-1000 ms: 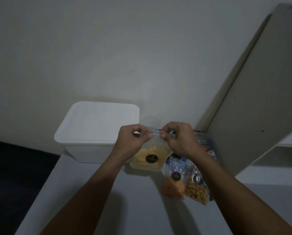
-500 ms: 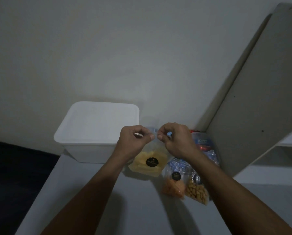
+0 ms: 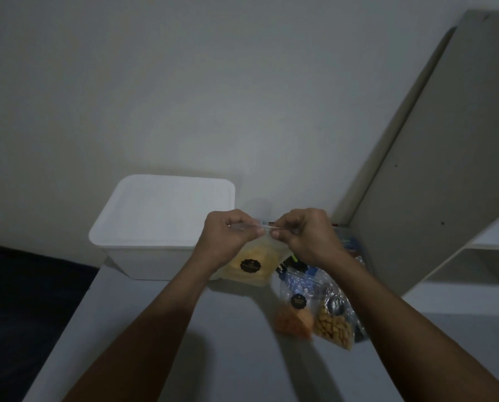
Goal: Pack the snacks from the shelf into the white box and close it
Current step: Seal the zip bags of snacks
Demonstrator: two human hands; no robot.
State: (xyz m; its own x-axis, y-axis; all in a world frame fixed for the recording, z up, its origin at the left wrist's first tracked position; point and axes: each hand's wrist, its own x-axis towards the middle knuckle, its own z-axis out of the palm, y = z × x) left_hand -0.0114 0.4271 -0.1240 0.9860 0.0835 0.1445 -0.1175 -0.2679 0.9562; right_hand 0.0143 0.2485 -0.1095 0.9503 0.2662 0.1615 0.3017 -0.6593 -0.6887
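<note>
A clear bag of yellow snacks (image 3: 251, 264) with a black round label hangs upright just above the table. My left hand (image 3: 228, 236) and my right hand (image 3: 303, 236) both pinch its top strip, thumbs and fingertips close together. The white box (image 3: 155, 227) stands behind and to the left of the bag with its lid on. Lying to the right on the table are a bag of orange snacks (image 3: 294, 317) and a bag of tan nuts (image 3: 333, 329). More packets (image 3: 349, 245) lie behind my right hand, partly hidden.
A white shelf unit (image 3: 434, 158) rises at the right, its side panel right next to the packets. The grey table (image 3: 236, 358) runs toward me between my forearms. A dark area (image 3: 24, 300) lies off the table's left edge. A plain wall is behind.
My hands shifted along the bag's top strip, first closing in toward each other, and now pinch it near the middle. The bag tilted slightly. Box and other packets stayed put.
</note>
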